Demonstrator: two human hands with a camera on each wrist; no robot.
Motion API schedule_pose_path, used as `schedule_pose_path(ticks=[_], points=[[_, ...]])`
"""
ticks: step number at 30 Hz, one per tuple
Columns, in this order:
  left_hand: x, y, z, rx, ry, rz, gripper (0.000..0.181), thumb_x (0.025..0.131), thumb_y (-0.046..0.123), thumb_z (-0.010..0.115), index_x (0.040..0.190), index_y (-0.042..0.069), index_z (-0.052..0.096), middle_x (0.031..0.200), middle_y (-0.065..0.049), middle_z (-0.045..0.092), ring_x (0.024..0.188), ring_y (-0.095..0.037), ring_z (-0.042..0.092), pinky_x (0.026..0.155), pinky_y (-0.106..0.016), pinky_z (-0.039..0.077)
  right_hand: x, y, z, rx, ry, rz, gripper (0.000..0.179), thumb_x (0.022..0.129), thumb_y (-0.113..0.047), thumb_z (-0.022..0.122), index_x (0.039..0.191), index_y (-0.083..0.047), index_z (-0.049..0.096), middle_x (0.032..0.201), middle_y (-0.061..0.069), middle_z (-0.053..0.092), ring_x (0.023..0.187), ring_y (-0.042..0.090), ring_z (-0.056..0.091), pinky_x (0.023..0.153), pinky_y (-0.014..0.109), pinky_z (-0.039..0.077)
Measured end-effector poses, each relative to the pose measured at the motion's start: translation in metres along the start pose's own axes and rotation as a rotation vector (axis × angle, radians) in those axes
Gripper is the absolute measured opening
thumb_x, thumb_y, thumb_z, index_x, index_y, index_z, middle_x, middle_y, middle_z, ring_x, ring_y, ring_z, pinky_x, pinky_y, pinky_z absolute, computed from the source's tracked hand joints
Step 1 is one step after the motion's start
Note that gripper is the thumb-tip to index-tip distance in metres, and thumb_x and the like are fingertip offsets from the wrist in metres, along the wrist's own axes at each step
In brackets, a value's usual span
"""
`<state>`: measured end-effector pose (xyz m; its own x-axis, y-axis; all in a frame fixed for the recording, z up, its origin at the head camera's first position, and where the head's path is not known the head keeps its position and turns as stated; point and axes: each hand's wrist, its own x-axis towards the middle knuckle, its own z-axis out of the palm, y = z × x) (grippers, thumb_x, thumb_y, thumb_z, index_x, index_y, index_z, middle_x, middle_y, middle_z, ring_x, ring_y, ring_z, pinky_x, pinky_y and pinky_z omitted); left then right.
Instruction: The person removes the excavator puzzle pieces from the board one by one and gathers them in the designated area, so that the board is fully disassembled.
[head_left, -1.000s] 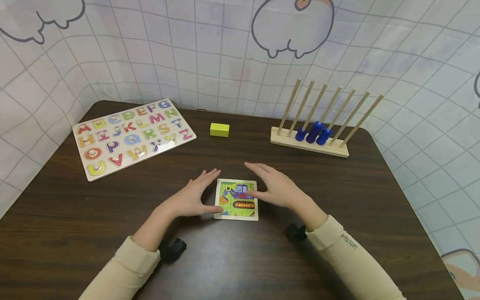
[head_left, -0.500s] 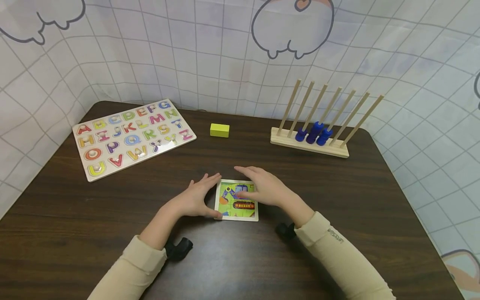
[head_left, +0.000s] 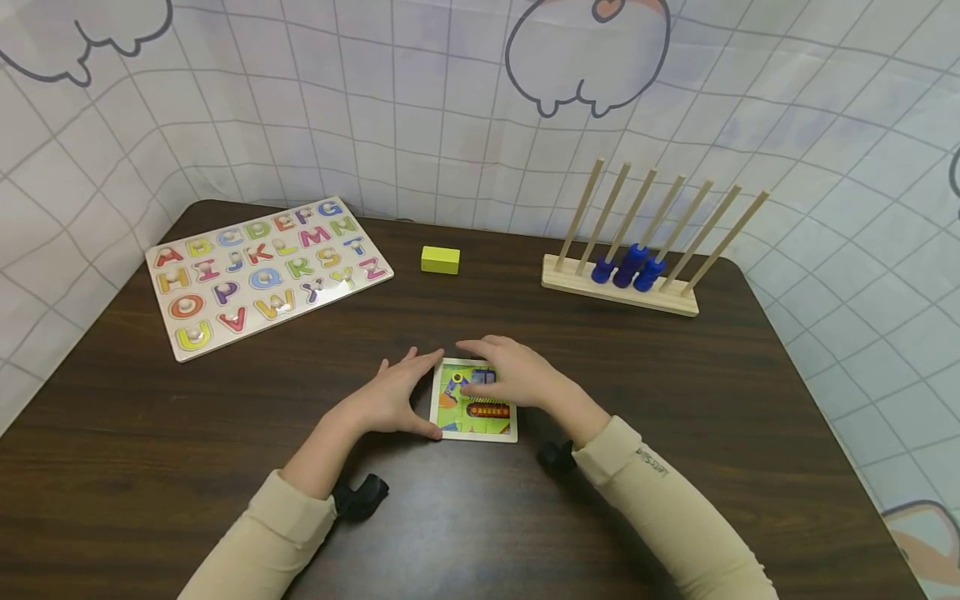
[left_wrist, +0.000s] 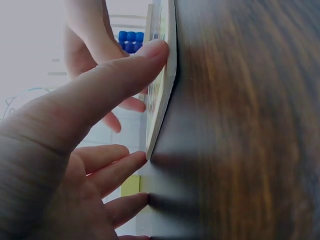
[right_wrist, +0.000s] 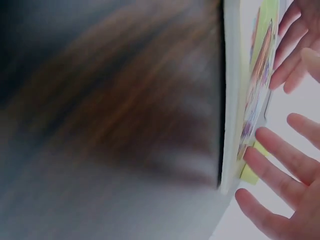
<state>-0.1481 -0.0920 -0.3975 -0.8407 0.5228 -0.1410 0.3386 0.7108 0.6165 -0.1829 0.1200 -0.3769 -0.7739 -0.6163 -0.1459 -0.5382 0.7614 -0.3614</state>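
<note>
A small square jigsaw puzzle (head_left: 487, 422) in a pale wooden frame lies on the dark table, showing a blue and red excavator on green. My left hand (head_left: 386, 400) holds its left side, thumb at the near corner and index finger at the far one. In the left wrist view the thumb (left_wrist: 145, 57) rests against the frame's edge. My right hand (head_left: 521, 373) is over the upper right of the puzzle, fingers extended and spread, hiding part of the picture. The right wrist view shows its fingertips (right_wrist: 252, 155) close over the puzzle face.
A wooden alphabet board (head_left: 255, 329) with knobbed letters lies at the back left. A yellow block (head_left: 440, 260) sits behind the puzzle. At the back right stands a wooden peg rack (head_left: 660, 300) with blue beads. A patterned cloth (head_left: 465, 125) hangs behind the table.
My right hand has moved left over the puzzle. The left thumb and fingers have come to the frame's left corners. The puzzle has stayed nearly in place.
</note>
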Motion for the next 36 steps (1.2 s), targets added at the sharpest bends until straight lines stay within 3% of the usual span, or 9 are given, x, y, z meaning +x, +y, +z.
schedule_pose_path(ticks=[16,36], points=[[0.001,-0.002,0.001,-0.009,0.008,-0.020,0.105,0.062,0.039,0.083,0.143,0.004,0.026,0.147,-0.010,0.028,0.138,-0.032,0.010,0.103,-0.061,0.006,0.015,-0.008,0.000,0.002,-0.049,-0.027,0.042,0.082,-0.028,0.068,0.121,-0.016,0.060,0.115,0.006,0.055,0.104,0.021,0.049,0.092,0.038,0.041],[0.001,0.000,0.001,-0.021,-0.005,-0.051,0.109,0.063,0.038,0.083,0.145,0.005,0.019,0.149,-0.009,0.024,0.138,-0.031,0.009,0.104,-0.060,0.005,0.026,-0.006,-0.003,0.095,-0.120,-0.038,0.035,0.078,-0.022,0.073,0.111,-0.018,0.063,0.108,0.006,0.051,0.099,0.024,0.043,0.086,0.038,0.040]])
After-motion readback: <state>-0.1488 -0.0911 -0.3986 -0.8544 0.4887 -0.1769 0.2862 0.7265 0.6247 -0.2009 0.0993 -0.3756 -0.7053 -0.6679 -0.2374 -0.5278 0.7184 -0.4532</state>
